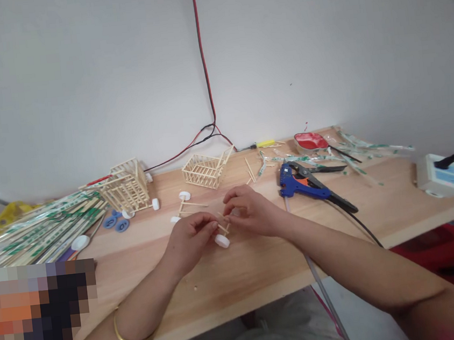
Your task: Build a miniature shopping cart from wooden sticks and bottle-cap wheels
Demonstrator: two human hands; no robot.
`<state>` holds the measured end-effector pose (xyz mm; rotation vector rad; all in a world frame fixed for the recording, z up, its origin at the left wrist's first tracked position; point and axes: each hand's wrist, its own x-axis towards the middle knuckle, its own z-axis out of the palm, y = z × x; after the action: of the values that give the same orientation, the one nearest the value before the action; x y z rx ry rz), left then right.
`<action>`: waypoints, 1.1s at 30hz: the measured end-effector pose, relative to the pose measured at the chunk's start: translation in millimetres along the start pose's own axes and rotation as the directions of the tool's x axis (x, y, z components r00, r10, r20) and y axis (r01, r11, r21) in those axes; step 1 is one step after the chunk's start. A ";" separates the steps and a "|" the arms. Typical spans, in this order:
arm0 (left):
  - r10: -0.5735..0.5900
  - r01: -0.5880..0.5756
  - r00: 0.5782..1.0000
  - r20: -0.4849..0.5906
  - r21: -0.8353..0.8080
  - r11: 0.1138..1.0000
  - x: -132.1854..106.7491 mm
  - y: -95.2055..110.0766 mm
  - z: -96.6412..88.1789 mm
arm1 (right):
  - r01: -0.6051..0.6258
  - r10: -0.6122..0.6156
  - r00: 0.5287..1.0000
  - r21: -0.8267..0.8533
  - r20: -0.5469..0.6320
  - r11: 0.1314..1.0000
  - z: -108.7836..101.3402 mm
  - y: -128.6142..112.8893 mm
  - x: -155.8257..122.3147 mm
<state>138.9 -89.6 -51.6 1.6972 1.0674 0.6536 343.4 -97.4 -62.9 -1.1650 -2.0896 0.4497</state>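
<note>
My left hand [194, 239] pinches a small frame of thin wooden sticks [224, 227] low over the table. A white cap wheel [222, 241] sits on its near end. My right hand [251, 210] closes its fingertips on the far end of the same frame, partly hiding it. Just behind my left hand lies a similar stick piece [193, 205] with white caps at its ends. Farther back stand a basket-like stick body [203, 171] and a taller stick cart [125, 186] on white cap wheels.
A blue glue gun [293, 182] and black-handled pliers [337, 199] lie on the right, near a red dish [311, 140]. Bundled wrapped sticks [54, 226] and blue wheels [122, 225] fill the left. A white power box [440, 174] stands at the right edge.
</note>
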 end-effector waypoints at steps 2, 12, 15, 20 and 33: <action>0.010 -0.010 1.000 0.026 0.016 1.000 -0.1 0.5 0.5 | 0.014 -0.013 1.000 -0.033 0.020 0.999 5.0 1.5 -0.2; 0.361 -0.206 0.922 -0.136 0.619 0.758 4.3 -5.8 -18.2 | -0.022 0.022 1.000 0.008 0.002 1.000 5.7 0.2 4.8; 0.419 -0.240 0.908 0.007 0.828 0.507 10.2 -9.8 -23.8 | -0.026 0.028 0.999 0.070 -0.035 0.997 3.0 0.3 5.9; 0.352 -0.233 0.928 0.119 0.925 0.301 20.6 -16.4 -20.6 | -0.014 0.016 1.000 0.138 -0.012 0.990 1.5 -1.3 7.6; 0.503 -0.309 0.863 0.045 0.835 0.456 20.3 -20.5 -34.1 | 0.032 -0.008 0.993 0.200 -0.120 0.979 -27.3 -8.7 5.6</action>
<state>113.6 -53.7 -59.2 2.8537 1.2118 0.6856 355.6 -98.2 -36.4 -1.0264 -1.9036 0.5549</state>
